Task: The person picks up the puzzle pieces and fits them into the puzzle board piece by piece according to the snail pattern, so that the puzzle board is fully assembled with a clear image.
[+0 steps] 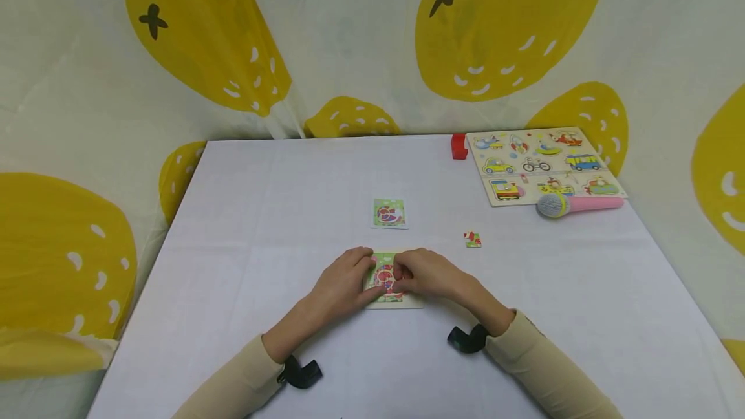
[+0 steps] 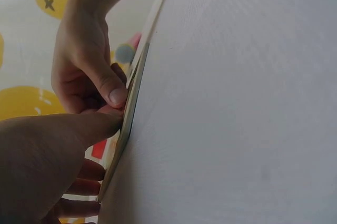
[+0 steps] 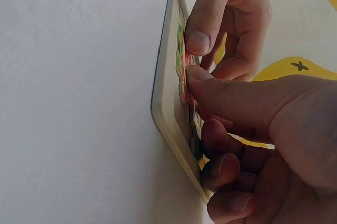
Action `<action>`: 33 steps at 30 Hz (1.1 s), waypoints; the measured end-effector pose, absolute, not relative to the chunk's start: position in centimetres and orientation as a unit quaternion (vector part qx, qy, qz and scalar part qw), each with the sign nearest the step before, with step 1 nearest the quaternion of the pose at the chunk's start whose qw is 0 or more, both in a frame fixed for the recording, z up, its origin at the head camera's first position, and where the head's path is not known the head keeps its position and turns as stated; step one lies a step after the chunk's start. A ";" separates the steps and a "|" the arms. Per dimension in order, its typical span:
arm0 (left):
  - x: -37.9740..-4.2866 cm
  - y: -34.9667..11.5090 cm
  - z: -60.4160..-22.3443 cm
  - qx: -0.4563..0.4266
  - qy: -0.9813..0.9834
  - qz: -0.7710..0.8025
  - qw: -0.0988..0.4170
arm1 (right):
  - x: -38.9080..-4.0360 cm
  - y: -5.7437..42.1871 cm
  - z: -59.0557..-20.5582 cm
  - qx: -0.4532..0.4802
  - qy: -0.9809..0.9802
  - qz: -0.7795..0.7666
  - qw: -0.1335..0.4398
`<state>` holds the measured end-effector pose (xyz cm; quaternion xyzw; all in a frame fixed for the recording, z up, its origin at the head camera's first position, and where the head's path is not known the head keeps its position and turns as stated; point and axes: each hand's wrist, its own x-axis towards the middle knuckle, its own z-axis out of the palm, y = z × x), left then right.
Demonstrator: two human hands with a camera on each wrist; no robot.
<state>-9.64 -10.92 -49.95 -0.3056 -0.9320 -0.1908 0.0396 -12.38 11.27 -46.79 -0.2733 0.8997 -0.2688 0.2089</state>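
A small wooden jigsaw puzzle (image 1: 385,270) in green, red and pink lies on the table, part of it covered by my hands. My left hand (image 1: 345,280) holds the puzzle's pale tray (image 3: 164,105) at its left side, with the thumb pressing on the pieces. From the right, my right hand (image 1: 433,273) bends its fingers over the tray and pinches at a puzzle piece (image 3: 182,91), mostly hidden under the fingertips. Both thumbs nearly meet on the picture. A loose puzzle piece (image 1: 473,240), red and green, lies right of the tray. Behind the tray is a matching picture card (image 1: 389,213).
At the back right lies a wooden vehicle puzzle board (image 1: 535,165). A pink toy microphone (image 1: 579,205) touches its front edge, and a red block (image 1: 459,147) stands at its left corner. White cloth covers the table (image 1: 262,212); a patterned curtain (image 1: 349,31) hangs behind.
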 end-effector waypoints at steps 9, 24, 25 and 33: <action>-9.6 -10.9 -50.0 -0.303 -0.931 -0.199 0.032 | -12.4 11.7 -46.4 -0.281 0.903 -0.262 0.191; -9.5 -10.9 -49.9 -0.296 -0.937 -0.184 0.023 | -13.8 14.8 -45.0 -0.231 0.920 -0.284 0.139; -9.4 -10.9 -49.9 -0.295 -0.937 -0.185 0.021 | -13.9 15.1 -45.0 -0.225 0.922 -0.284 0.139; -9.5 -10.8 -50.0 -0.299 -0.936 -0.184 0.027 | -14.6 17.8 -44.6 -0.171 0.933 -0.282 0.142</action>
